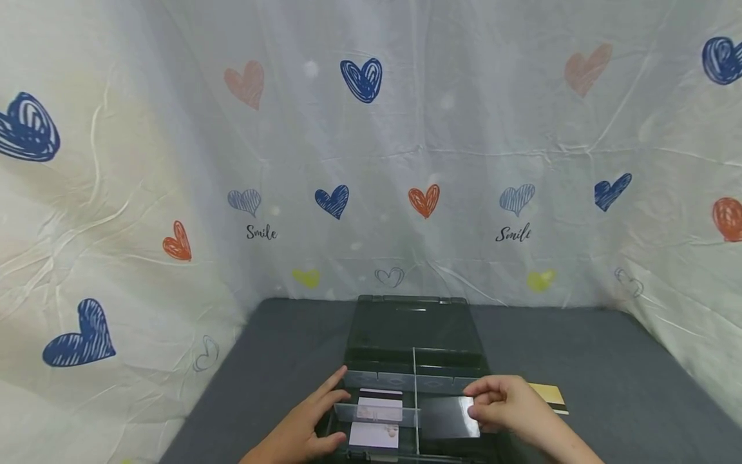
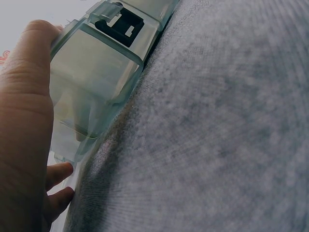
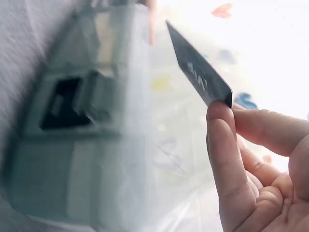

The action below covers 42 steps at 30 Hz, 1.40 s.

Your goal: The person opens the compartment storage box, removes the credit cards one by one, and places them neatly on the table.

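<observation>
A clear, dark-tinted plastic box [image 1: 416, 328] with dividers stands on the table, lid raised at the back. Pale cards with a dark stripe [image 1: 379, 412] and with a small print [image 1: 373, 435] lie in its left compartments. My left hand [image 1: 304, 425] rests spread along the box's left side; in the left wrist view its thumb [image 2: 29, 72] lies over the box rim. Above the right compartments, my right hand [image 1: 510, 407] pinches a dark glossy card [image 1: 443, 417] by its right edge. White letters mark this card [image 3: 200, 72] in the right wrist view.
A yellow card with a dark stripe [image 1: 547, 394] lies on the grey cloth-covered table [image 1: 290, 348], right of the box and partly behind my right hand. A white curtain with hearts [image 1: 423, 154] surrounds the table. Black latches [image 2: 123, 26] sit on the box front.
</observation>
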{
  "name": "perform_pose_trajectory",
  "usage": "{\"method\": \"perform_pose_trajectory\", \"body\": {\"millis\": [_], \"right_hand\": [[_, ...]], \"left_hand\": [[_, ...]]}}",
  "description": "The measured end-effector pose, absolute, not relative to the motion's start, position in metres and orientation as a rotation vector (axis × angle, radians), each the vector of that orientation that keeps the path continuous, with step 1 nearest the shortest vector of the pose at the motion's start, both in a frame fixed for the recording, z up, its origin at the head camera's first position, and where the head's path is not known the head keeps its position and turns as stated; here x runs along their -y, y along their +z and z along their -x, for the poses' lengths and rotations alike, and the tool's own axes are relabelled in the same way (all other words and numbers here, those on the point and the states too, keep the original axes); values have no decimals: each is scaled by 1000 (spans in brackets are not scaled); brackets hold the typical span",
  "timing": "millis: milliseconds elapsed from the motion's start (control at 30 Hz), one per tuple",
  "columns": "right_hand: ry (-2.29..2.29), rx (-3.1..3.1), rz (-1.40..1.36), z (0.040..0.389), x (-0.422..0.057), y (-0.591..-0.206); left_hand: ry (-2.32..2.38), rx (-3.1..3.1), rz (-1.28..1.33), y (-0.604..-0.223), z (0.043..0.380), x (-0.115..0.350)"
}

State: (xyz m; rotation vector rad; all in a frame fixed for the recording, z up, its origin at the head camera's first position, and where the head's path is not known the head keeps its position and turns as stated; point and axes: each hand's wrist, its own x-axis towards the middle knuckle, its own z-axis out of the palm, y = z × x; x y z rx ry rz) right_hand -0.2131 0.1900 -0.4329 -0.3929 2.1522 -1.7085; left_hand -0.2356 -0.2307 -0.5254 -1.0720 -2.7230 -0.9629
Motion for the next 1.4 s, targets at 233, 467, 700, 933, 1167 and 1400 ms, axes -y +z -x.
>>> {"method": "perform_pose_trajectory", "body": {"millis": [233,467,700,933,1167,1400], "right_hand": [[-1719,-2188,361,214,-212,-415],[-1695,-2257,317,215,-234,-404],[-1697,-2254,276,216,-261,-400],[-1677,-2256,325,219,-289,-399],[-1649,-2282,310,222,-311,-399],[-1605,-2266,297,227,-330,-402]], "left_hand": [[-973,2734,1054,-527,236,232],[-992,2748,1035,-528,237,232],[-955,2718,1054,-529,237,231],[-959,2713,1065,-530,237,231],[-960,2709,1073,-530,238,231],[-950,2696,1082,-530,238,231]]}}
